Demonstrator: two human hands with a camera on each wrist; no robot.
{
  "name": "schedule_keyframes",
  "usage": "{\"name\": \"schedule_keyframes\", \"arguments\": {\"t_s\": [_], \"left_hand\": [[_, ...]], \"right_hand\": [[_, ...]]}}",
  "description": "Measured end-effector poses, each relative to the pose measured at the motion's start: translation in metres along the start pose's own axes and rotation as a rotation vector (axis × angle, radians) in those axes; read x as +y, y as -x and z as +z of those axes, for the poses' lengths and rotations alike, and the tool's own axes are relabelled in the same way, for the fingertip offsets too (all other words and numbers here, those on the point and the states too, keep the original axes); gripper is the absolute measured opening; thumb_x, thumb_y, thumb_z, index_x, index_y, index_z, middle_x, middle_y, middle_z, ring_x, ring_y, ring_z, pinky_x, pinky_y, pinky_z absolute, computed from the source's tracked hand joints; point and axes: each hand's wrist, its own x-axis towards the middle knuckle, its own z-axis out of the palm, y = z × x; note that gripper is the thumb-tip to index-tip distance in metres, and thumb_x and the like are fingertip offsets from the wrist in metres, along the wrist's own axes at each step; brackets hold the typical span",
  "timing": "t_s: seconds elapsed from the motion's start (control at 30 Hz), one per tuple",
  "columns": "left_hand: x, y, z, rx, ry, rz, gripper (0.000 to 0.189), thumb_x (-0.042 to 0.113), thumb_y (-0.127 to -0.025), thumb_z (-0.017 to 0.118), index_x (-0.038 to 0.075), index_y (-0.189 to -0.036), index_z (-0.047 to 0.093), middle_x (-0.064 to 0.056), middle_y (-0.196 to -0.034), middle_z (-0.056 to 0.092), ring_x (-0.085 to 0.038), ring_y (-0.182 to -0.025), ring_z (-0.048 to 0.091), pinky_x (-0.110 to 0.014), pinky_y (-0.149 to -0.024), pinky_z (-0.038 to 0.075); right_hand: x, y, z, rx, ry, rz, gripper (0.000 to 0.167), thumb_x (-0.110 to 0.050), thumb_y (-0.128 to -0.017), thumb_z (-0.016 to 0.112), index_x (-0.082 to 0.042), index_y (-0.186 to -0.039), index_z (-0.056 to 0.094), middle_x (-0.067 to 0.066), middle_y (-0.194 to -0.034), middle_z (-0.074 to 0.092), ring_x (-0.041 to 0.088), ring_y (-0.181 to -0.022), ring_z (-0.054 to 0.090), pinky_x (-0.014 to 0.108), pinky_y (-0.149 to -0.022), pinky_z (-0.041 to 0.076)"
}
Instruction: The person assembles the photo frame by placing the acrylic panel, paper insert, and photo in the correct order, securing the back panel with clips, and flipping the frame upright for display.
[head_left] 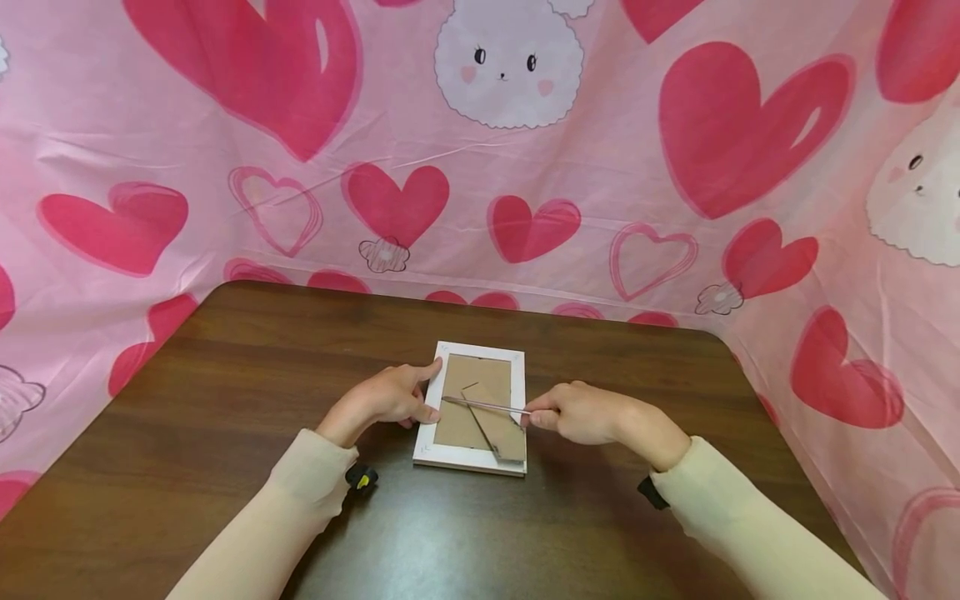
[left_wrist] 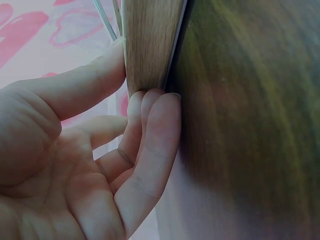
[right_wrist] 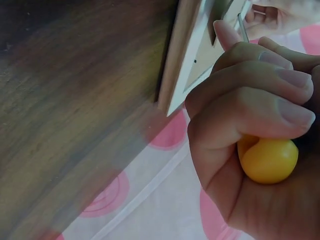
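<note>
A picture frame (head_left: 468, 457) with a white border lies back side up on the table, showing its brown backing board (head_left: 476, 371) and a stand flap (head_left: 502, 429). My left hand (head_left: 386, 393) grips the frame's left side. In the left wrist view its thumb is at the upper edge, and its fingertips touch the wooden side (left_wrist: 150, 45). My right hand (head_left: 588, 412) is at the frame's right side, holding a screwdriver (head_left: 487, 407). The thin metal shaft reaches across the backing, its tip near the left inner edge. In the right wrist view, curled fingers wrap the yellow handle (right_wrist: 270, 160).
The dark wooden table (head_left: 300, 358) extends around the frame on all sides. A pink cloth (head_left: 465, 150) with hearts and white animal faces hangs behind it and along both sides. Black devices (head_left: 362, 477) sit at both wrists.
</note>
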Motion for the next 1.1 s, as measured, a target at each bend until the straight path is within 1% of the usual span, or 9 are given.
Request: {"name": "schedule_keyframes", "arguments": {"t_s": [0.27,0.5,0.6,0.73,0.87,0.97,1.1], "left_hand": [[-0.001,-0.001,-0.001,0.004,0.006,-0.005,0.092,0.015,-0.092,0.085,0.017,-0.167,0.031,-0.012,-0.089,0.063,-0.023,-0.069,0.066,-0.035,-0.074,0.060],[0.000,-0.001,-0.001,0.002,0.007,-0.015,0.092,0.017,-0.091,0.085,0.017,-0.167,0.032,-0.013,-0.091,0.062,-0.023,-0.072,0.068,-0.037,-0.079,0.060],[-0.001,-0.001,0.000,0.005,0.002,-0.019,0.093,0.018,-0.091,0.085,0.018,-0.167,0.032,-0.013,-0.091,0.062,-0.023,-0.072,0.068,-0.039,-0.081,0.059],[-0.002,0.000,0.001,0.005,-0.002,-0.021,0.094,0.019,-0.090,0.086,0.018,-0.167,0.032,-0.012,-0.091,0.062,-0.023,-0.071,0.068,-0.039,-0.081,0.057],[0.000,0.001,0.000,0.001,-0.003,-0.013,0.094,0.018,-0.090,0.086,0.016,-0.167,0.032,-0.012,-0.090,0.063,-0.024,-0.070,0.067,-0.037,-0.078,0.057],[0.001,0.002,-0.001,-0.002,0.005,-0.003,0.094,0.017,-0.090,0.086,0.015,-0.167,0.031,-0.013,-0.090,0.062,-0.024,-0.071,0.067,-0.036,-0.077,0.058],[0.001,0.001,0.000,-0.003,0.011,0.000,0.094,0.016,-0.091,0.086,0.015,-0.167,0.032,-0.013,-0.089,0.062,-0.024,-0.071,0.067,-0.036,-0.077,0.060]], "right_hand": [[0.007,-0.004,0.003,-0.018,-0.029,0.000,0.023,-0.024,-0.111,0.058,-0.023,-0.121,0.079,-0.004,-0.121,0.074,0.018,-0.120,0.064,0.053,-0.110,0.050],[0.012,-0.004,0.009,-0.020,-0.059,-0.012,0.025,-0.024,-0.110,0.059,-0.021,-0.126,0.078,-0.003,-0.123,0.075,0.017,-0.119,0.065,0.054,-0.111,0.049],[0.012,-0.002,0.009,-0.019,-0.034,-0.028,0.027,-0.024,-0.110,0.060,-0.020,-0.130,0.076,-0.002,-0.123,0.075,0.018,-0.119,0.066,0.054,-0.111,0.049],[0.012,0.002,0.009,-0.017,0.026,-0.078,0.030,-0.024,-0.111,0.058,-0.018,-0.135,0.073,-0.001,-0.124,0.075,0.018,-0.118,0.068,0.053,-0.108,0.052],[0.014,0.006,0.007,0.013,0.074,-0.130,0.031,-0.024,-0.111,0.057,-0.016,-0.137,0.072,-0.002,-0.120,0.076,0.013,-0.103,0.066,0.048,-0.100,0.056],[0.015,0.009,0.003,0.055,0.097,-0.142,0.030,-0.025,-0.112,0.056,-0.017,-0.135,0.072,-0.003,-0.113,0.076,0.010,-0.093,0.062,0.044,-0.093,0.057],[0.016,0.010,-0.001,0.097,0.118,-0.149,0.029,-0.026,-0.112,0.055,-0.017,-0.134,0.073,-0.004,-0.111,0.076,0.009,-0.091,0.062,0.043,-0.091,0.057]]}}
